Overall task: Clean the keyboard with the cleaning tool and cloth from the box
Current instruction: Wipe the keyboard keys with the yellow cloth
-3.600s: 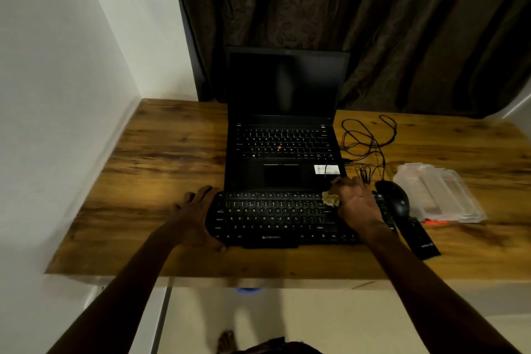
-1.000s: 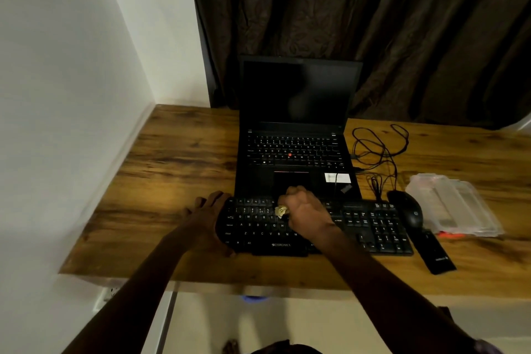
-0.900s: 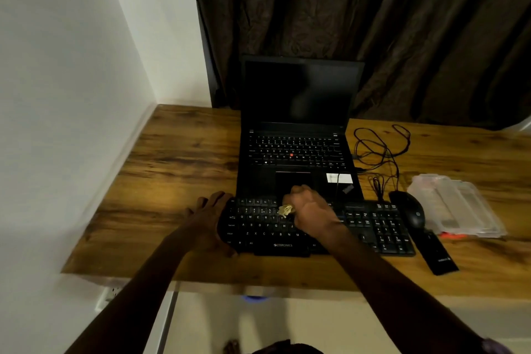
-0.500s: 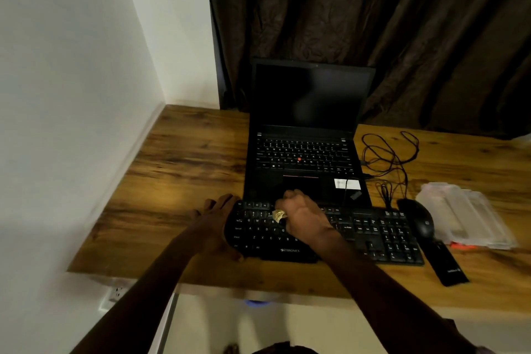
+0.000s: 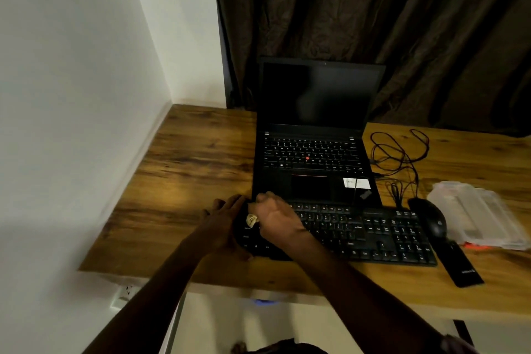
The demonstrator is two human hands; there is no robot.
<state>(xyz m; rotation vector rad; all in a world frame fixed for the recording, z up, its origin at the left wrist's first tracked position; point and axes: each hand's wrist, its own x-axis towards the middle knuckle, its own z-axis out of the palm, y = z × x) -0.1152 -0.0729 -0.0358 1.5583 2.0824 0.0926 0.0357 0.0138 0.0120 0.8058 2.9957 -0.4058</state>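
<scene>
A home desk corner: wooden desk (image 5: 184, 169), open laptop (image 5: 313, 135), dark curtain (image 5: 373, 23), white wall (image 5: 71, 66).

Behind keyboard (image 5: 373, 236): laptop (image 5: 313, 158) (mouse (image 5: 434, 221), box (image 5: 482, 218) to rt).
</scene>
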